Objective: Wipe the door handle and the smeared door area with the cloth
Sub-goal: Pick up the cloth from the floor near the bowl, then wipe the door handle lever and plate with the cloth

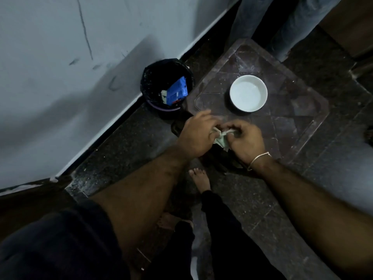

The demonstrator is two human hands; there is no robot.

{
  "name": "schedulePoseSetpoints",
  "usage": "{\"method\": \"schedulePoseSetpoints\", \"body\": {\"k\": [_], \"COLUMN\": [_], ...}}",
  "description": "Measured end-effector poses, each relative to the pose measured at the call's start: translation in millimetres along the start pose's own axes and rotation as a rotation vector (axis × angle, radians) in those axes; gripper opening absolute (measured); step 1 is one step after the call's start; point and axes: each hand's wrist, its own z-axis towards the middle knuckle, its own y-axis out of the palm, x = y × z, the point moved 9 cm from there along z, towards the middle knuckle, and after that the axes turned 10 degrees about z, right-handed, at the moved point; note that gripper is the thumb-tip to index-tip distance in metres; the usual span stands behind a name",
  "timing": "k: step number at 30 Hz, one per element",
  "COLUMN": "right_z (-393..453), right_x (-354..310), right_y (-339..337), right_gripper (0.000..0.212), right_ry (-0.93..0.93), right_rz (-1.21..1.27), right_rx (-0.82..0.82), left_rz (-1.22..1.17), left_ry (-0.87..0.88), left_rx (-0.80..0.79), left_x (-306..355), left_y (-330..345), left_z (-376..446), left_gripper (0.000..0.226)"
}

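A small pale green cloth [221,140] is bunched between my two hands, just in front of the near edge of a low dark stool. My left hand [194,136] grips its left part with curled fingers. My right hand [245,139], with a thin bangle at the wrist, pinches its right part. Most of the cloth is hidden inside my fingers. A white bowl [248,93] holding clear water stands on the stool behind my hands. No door or door handle is in view.
The dark patterned stool [286,122] stands on a speckled dark floor. A black bin [167,85] with a blue packet inside sits by the grey scuffed wall [60,67]. Another person's jeans-clad legs [286,23] stand beyond the stool. My bare foot [199,178] is below my hands.
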Motion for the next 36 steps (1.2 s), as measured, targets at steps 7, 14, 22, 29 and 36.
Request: {"method": "schedulePoseSetpoints", "body": {"k": [7, 14, 22, 29, 36], "right_z": [4, 0, -18, -63, -130], "right_x": [0, -47, -156, -268, -381], "right_y": [10, 60, 103, 147, 180], "right_gripper": [0.020, 0.019, 0.030, 0.007, 0.013], "right_ry": [0.219, 0.387, 0.342, 0.309, -0.073], "right_rz": [0.357, 0.685, 0.672, 0.675, 0.438], "right_rx": [-0.037, -0.223, -0.363, -0.615, -0.717], "left_rz": [-0.576, -1.023, -1.436, -1.434, -0.897], "left_ry": [-0.501, -0.687, -0.723, -0.707, -0.763], "left_rx": [0.059, 0.244, 0.591, 0.912, 1.120], "left_x": [-56, -77, -87, -79, -49], "left_y": [-16, -51, -123, -209, -294], "left_z": [-33, -81, -143, -235, -349], "left_gripper": [0.006, 0.009, 0.023, 0.029, 0.032]}}
